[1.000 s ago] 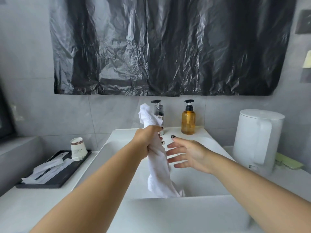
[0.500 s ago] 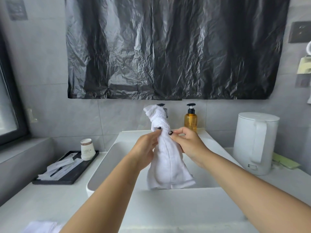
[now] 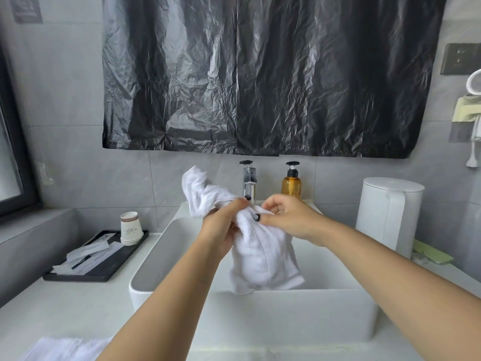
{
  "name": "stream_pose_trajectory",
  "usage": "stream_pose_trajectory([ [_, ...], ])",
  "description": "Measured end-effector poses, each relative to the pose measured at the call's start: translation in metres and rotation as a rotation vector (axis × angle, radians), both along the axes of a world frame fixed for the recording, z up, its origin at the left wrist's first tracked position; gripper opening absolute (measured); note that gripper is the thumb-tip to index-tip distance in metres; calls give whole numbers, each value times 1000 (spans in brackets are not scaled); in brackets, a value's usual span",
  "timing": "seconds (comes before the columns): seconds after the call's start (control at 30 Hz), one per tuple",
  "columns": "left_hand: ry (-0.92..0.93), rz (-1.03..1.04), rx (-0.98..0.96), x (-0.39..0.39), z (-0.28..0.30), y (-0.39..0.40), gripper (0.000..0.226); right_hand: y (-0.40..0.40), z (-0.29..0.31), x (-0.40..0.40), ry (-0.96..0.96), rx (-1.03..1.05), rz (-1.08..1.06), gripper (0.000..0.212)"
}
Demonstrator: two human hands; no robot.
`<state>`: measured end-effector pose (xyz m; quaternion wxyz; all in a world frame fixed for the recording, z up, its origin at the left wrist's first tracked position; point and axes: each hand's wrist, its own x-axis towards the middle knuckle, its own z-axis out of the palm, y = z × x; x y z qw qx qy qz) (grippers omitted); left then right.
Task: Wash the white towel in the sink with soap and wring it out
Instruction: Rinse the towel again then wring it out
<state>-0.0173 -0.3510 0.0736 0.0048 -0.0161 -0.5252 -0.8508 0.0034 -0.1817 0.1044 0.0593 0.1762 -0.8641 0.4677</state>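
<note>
Both hands gripped the white towel (image 3: pixel 263 256) over the sink (image 3: pixel 166 246), left hand (image 3: pixel 221 230) fisted round its neck, right hand (image 3: pixel 289 220) pinching beside; wringing likely needs opposed twists, low over the basin.

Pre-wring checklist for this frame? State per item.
1. Both hands on towel: left hand and right hand grip the white towel near its bunched middle: ok.
2. Towel over the sink: lower end hangs above the basin: ok.
3. Faucet off: no stream visible: ok.
4. Soap bottle clear of the hands, upright behind the basin: ok.
5. Towel wet or soaped: cannot tell.
6. Kettle clear of the right arm: stands apart on the counter: ok.
</note>
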Motion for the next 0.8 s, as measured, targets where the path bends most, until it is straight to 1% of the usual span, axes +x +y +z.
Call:
stream_pose_trajectory([
  [0.03, -9, -2, -3, 1, 2, 1, 25, 1, 2, -1, 75, 0, 13, 14],
  [0.07, -17, -1, 7, 2, 4, 3, 24, -1, 3, -1, 161, 19, 11, 15],
  [0.17, 1, -4, 80, 1, 8, 3, 40, -11, 4, 1, 381, 62, -52, 19],
  [0.23, 20, 0, 59, 0, 10, 4, 52, -14, 4, 2, 459, 9, -91, 17],
  [0.27, 9, 39, 32, 0, 10, 4, 57, -14, 5, 3, 482, -14, -109, 17],
  [0.3, -10, 99, -11, -2, 11, 5, 60, -13, 6, 3, 481, -30, -124, 18],
  [0.33, -27, 169, -56, -3, 12, 7, 62, -11, 8, 4, 439, -46, -123, 17],
  [0.37, -40, 225, -108, -6, 15, 7, 70, -9, 11, 4, 358, -48, -109, 16],
  [0.4, -55, 251, -160, -7, 18, 7, 84, -7, 14, 6, 248, -27, -85, 18],
  [0.43, -69, 236, -188, -6, 23, 6, 99, -5, 17, 8, 141, 29, -71, 25],
  [0.47, -108, 169, -206, -5, 27, 4, 109, -3, 19, 9, 70, 108, -69, 30],
  [0.5, -130, 71, -203, -7, 29, 2, 103, -1, 20, 9, 73, 191, -85, 29],
  [0.57, -101, -144, -255, 3, 35, -3, 49, 4, 25, 7, 204, 269, -180, 16],
  [0.6, -72, -222, -303, 2, 34, -5, 35, 8, 29, 5, 280, 267, -234, 11],
  [0.63, -27, -274, -322, -1, 31, -9, 38, 12, 32, 2, 346, 252, -275, 11],
  [0.67, 4, -302, -313, 0, 26, -10, 47, 17, 36, -1, 401, 236, -302, 12],
  [0.7, 2, -285, -271, -3, 21, -11, 58, 21, 39, -5, 450, 228, -317, 12],
  [0.73, -26, -218, -225, -4, 17, -10, 74, 24, 42, -7, 491, 224, -325, 13],
  [0.77, -53, -129, -212, -3, 14, -9, 91, 25, 45, -8, 537, 223, -328, 13],
  [0.8, -70, -61, -228, -5, 12, -8, 104, 25, 46, -10, 592, 227, -326, 13],
])
